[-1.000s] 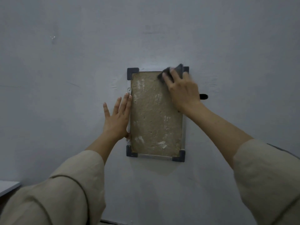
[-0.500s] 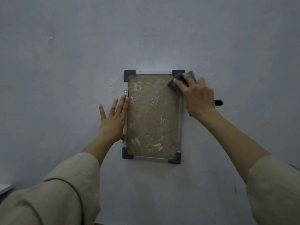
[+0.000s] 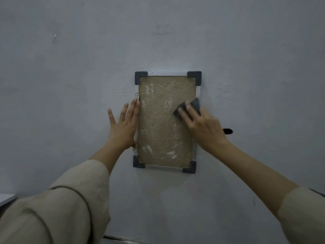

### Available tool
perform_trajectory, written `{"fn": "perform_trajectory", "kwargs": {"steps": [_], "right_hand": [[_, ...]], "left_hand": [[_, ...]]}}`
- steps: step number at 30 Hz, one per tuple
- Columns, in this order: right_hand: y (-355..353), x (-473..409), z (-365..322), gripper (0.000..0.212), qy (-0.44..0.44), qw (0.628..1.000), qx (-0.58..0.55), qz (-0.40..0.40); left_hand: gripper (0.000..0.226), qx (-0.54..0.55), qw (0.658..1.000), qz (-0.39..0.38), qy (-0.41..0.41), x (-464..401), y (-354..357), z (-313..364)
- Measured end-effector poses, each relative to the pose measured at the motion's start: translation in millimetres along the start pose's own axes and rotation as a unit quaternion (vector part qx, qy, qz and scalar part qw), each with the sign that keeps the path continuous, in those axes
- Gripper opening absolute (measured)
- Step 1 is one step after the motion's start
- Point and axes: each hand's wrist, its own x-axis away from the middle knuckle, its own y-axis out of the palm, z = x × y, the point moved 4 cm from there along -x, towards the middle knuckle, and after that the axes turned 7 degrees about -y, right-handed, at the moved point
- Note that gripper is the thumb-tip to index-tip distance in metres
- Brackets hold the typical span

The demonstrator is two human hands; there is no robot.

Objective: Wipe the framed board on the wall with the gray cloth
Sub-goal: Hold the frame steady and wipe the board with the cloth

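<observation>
A framed board [image 3: 163, 120] hangs upright on the grey wall; its brown face has pale smears, and dark caps cover its four corners. My right hand [image 3: 204, 127] presses a folded gray cloth [image 3: 190, 107] against the board's right edge, a little above mid-height, and is blurred by motion. My left hand [image 3: 124, 127] lies flat on the wall with fingers spread, its fingertips against the frame's left edge.
A small dark mark or hole [image 3: 228, 131] shows on the wall just right of my right wrist. A metal bracket [image 3: 136, 95] fixes the frame's left side. A pale shelf edge [image 3: 7, 199] pokes in at the lower left.
My right hand with the cloth has slid down from the board's top right corner along the right side. The top right corner cap is now uncovered. My left hand has stayed in place.
</observation>
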Motion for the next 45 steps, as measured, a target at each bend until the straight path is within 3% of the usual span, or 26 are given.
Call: {"fn": "perform_trajectory", "kwargs": {"steps": [2,7,12,17,22,27,29,32,33,37,39,43,45], "right_hand": [[2,4,0,0.06,-0.041,0.999,-0.007,-0.016],[-6,-6,19,0.065,0.095,0.995,-0.032,0.016],[-3,-14,2,0.058,-0.03,0.999,-0.02,-0.007],[-15,-36,18,0.057,0.083,0.996,-0.027,0.02],[-12,-38,-2,0.06,-0.11,0.994,0.014,-0.014],[-25,-53,27,0.055,0.089,0.995,-0.013,0.033],[-23,-51,8,0.053,0.034,0.999,-0.009,0.017],[-16,-42,-15,0.055,-0.135,0.99,0.019,-0.022],[-16,-45,-11,0.055,-0.142,0.989,0.029,-0.02],[-27,-64,16,0.051,0.032,0.999,0.023,0.028],[-27,-63,7,0.052,0.069,0.997,0.012,0.033],[-11,-46,-30,0.054,-0.108,0.994,0.019,-0.016],[-13,-51,-17,0.053,-0.164,0.985,0.043,-0.01]], "left_hand": [[0.146,-0.002,1.0,0.003,0.0,0,0,0],[0.148,-0.006,1.0,0.0,-0.002,-1,1,-1],[0.149,-0.01,1.0,0.001,-0.001,-2,2,-1],[0.148,-0.003,1.0,0.006,0.002,-1,3,-2],[0.147,-0.005,1.0,0.009,0.0,-2,2,-1],[0.145,-0.005,1.0,0.006,-0.002,-2,3,-2],[0.144,-0.01,1.0,0.007,-0.002,-1,2,0],[0.145,-0.006,1.0,0.006,-0.004,-1,1,1],[0.145,-0.007,1.0,0.006,-0.005,-2,2,0],[0.145,-0.009,1.0,0.012,-0.007,-4,4,-2],[0.144,-0.006,1.0,0.011,-0.006,-2,4,-2],[0.143,-0.007,1.0,0.01,-0.004,-1,3,0],[0.143,-0.003,1.0,0.011,-0.004,-2,3,0]]}}
